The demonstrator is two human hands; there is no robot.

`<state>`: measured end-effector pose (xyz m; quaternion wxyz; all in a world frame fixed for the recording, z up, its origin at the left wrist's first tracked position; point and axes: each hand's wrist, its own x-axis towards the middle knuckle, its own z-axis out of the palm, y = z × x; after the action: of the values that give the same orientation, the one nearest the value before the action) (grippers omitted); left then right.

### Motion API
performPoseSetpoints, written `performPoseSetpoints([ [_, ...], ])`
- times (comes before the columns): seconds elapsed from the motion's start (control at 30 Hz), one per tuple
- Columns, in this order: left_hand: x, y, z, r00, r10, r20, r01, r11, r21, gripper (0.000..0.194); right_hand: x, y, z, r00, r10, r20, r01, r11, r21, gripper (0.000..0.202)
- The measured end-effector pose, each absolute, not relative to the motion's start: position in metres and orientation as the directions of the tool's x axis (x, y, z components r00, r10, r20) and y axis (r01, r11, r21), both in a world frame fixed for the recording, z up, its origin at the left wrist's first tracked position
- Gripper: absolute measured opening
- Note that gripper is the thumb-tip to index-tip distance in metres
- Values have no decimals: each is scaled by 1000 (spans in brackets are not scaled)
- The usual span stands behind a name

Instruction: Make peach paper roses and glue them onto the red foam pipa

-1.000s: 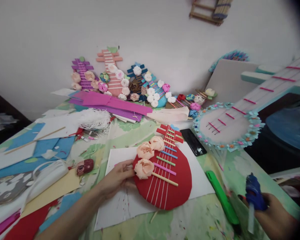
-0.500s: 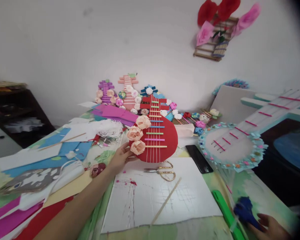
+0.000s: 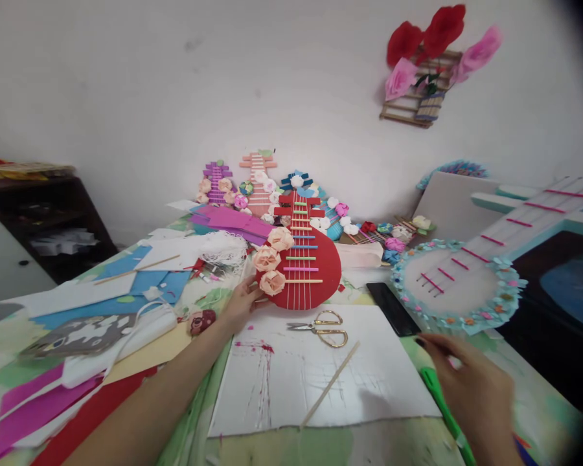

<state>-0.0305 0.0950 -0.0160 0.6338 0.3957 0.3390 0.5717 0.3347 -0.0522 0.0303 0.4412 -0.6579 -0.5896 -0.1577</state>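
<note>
My left hand holds the red paper lute by its lower left edge, beside three peach paper flowers. The lute stands upright, with strings and coloured sticks across its front. Below it, gold-handled scissors and a thin wooden stick lie on a white board. My right hand is over the right side of the table, near a green-handled tool and just below a black phone. Its fingers are bent together; whatever lies between them is too small to make out.
Several paper lutes lean along the wall. A large pale blue lute stands at the right. Coloured paper sheets, white string and a patterned case cover the left side. A dark shelf stands far left.
My right hand has moved up and left from beside the blue tool, toward the phone. The red lute, still in my left hand, appears slightly shifted and turned as the view changes.
</note>
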Motion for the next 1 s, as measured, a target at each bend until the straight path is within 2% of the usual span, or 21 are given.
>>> performPoseSetpoints([
  [0.13,-32,96,-22,124,991,48,-471,17,882,53,254,-4,45,46,710,702,770,423,-477,14],
  [0.27,-33,95,-24,130,990,56,-489,15,872,52,205,35,33,-118,728,675,651,570,-501,23],
  [0.4,-33,95,-27,133,990,55,-477,15,879,55,175,59,15,-148,686,712,654,608,-450,32],
  [0.47,-33,95,-29,158,984,79,-467,4,884,54,166,66,7,-133,658,741,718,579,-386,33],
  [0.57,-32,94,-32,210,971,118,-447,-12,894,52,158,71,-4,-143,644,751,800,522,-296,44],
  [0.63,-30,93,-33,231,965,127,-430,-15,903,51,155,73,-9,-157,621,768,824,511,-245,39],
  [0.77,-26,89,-31,258,958,126,-416,-8,909,50,153,76,-17,-156,529,835,836,521,-174,15],
  [1.0,-23,86,-32,286,951,115,-415,14,910,51,160,78,-21,-177,455,872,761,626,-172,26],
])
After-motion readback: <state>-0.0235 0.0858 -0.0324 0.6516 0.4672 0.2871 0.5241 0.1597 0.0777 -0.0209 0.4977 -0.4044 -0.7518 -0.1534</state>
